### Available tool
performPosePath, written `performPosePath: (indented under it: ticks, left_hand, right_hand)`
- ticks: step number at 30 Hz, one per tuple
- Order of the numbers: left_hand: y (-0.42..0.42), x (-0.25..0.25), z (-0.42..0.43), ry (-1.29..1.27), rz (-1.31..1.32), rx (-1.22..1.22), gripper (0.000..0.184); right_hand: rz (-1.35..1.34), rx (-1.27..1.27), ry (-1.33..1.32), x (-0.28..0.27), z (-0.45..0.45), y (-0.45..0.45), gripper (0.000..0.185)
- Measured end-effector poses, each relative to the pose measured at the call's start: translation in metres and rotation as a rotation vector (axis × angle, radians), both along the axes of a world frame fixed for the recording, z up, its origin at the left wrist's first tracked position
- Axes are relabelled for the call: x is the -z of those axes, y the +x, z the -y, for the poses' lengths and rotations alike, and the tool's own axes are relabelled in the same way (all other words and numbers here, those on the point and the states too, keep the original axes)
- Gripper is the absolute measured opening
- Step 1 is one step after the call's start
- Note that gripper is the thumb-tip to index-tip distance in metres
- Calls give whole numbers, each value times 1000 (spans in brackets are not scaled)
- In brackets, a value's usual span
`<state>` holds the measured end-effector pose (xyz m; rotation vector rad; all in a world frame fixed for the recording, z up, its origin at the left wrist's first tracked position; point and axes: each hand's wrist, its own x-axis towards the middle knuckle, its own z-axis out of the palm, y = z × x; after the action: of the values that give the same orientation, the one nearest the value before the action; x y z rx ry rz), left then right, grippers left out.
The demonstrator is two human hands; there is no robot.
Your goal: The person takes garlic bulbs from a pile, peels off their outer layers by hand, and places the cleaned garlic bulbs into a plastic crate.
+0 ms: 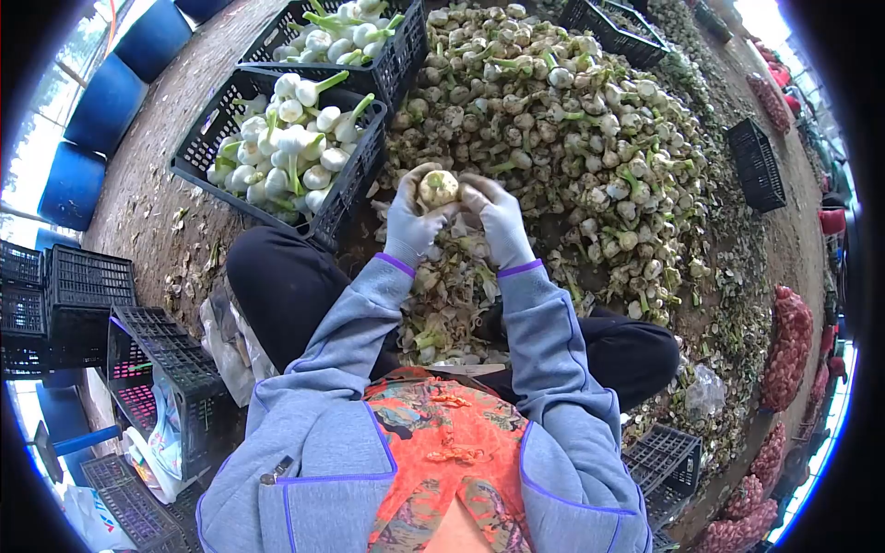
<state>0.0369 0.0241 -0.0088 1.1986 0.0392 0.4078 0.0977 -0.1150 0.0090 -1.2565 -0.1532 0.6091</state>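
My left hand (pixel 411 219), in a pale, soiled glove, is closed around a garlic bulb (pixel 438 188). The bulb is cream-coloured with brownish patches, and its cut top faces up. At its right edge is my gloved right hand (pixel 498 219), fingers curled and pressed together; whatever they may pinch is hidden. Beneath both hands lie loose garlic skins (pixel 452 295) between my crossed legs. Ahead and to the right spreads a large heap of untrimmed garlic bulbs (pixel 544 129). Cleaner white bulbs with green stems (pixel 293 138) fill the black crate (pixel 346 207) left of my hands.
Behind the near crate stands another black crate (pixel 401 60) of white bulbs. Blue tubs (pixel 103 103) line the left side. Stacked black crates (pixel 89 286) are at lower left. On the right are a black crate (pixel 756 166) and red net sacks (pixel 789 350).
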Motion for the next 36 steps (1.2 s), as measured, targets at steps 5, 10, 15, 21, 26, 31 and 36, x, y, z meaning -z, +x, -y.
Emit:
performPosePath:
  ticks: [5,10,15,21,26,31,36]
  left_hand:
    - [-15,-12,5,360,-50,-180,62]
    - [-39,-32,18,658,-66,-308,65]
    - [-41,-12,15,460,-154,-212,65]
    - [-44,-18,13,293,-185,-104,70]
    - [-49,-32,6,53,-139,118,51]
    - [-42,-28,8,-135,-136,196,47]
    - [-42,-21,22,106,10,-43,53]
  right_hand:
    - [330,85,-57,-34,4,-32,47]
    - [399,248,-160,-24,-5,-50,40]
    - [377,83,-107,-21,9,-49,28]
    - [495,-19,-185,-35,24,-49,34]
    - [693,-3,-243,-32,41,-36,32]
    - [620,93,-203,-19,37,-40,27]
    - [296,182,-106,-20,30,-47,23]
